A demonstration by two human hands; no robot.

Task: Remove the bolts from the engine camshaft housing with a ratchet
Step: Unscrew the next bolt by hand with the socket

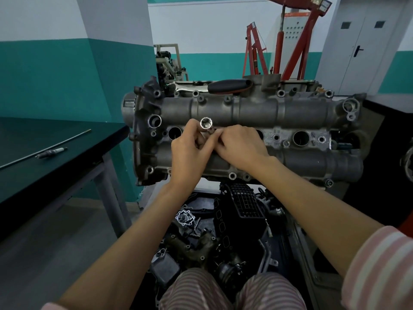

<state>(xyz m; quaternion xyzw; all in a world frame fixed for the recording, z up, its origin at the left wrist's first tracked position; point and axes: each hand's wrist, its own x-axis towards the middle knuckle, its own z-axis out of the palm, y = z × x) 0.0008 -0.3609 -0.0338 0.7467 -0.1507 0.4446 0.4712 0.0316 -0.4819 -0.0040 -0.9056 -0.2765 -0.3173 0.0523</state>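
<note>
Head view: left hand (186,153) grips a deep socket (206,126), open end up; right hand (242,145) pinches its lower part, probably freeing a bolt, above the camshaft housing (290,110); ratchet (223,86) lies far side.

A spark plug (51,152) and thin rod (44,148) lie on the dark tabletop (67,173); a red engine hoist (290,48) stands behind.

A dark worktop (67,157) at left carries a spark plug (51,152) near its right edge. A thin rod (44,148) lies diagonally just behind the plug, tip toward the far right corner.
</note>
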